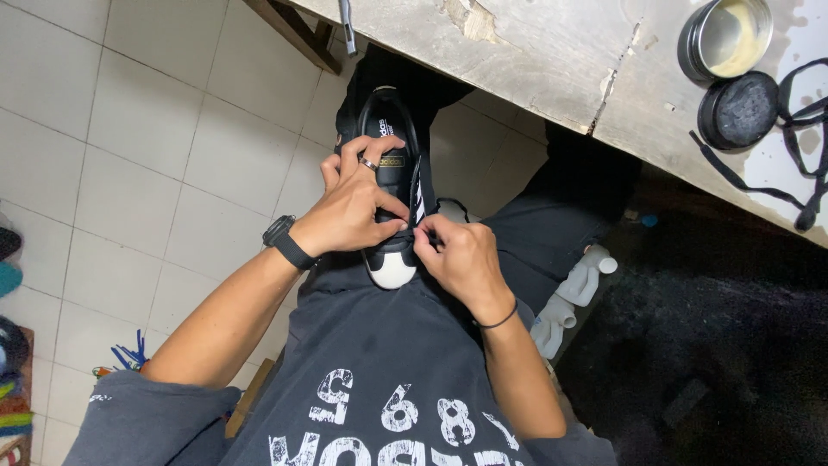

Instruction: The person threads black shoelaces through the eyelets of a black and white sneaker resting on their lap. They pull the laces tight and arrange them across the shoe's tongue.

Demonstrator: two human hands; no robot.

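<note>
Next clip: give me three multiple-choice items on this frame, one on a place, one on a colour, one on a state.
1. Where is the shoe?
A. on the bench
B. on the person's lap
C. on the floor

2. What colour is the shoe's toe cap?
A. white
B. red
C. blue

3. The round tin on the bench is:
A. shut
B. open
C. tipped over

Answers: 1 B, left hand and right hand hold it over the thighs. 2 A, the rounded tip is white. 3 B, its lid lies beside it.
</note>
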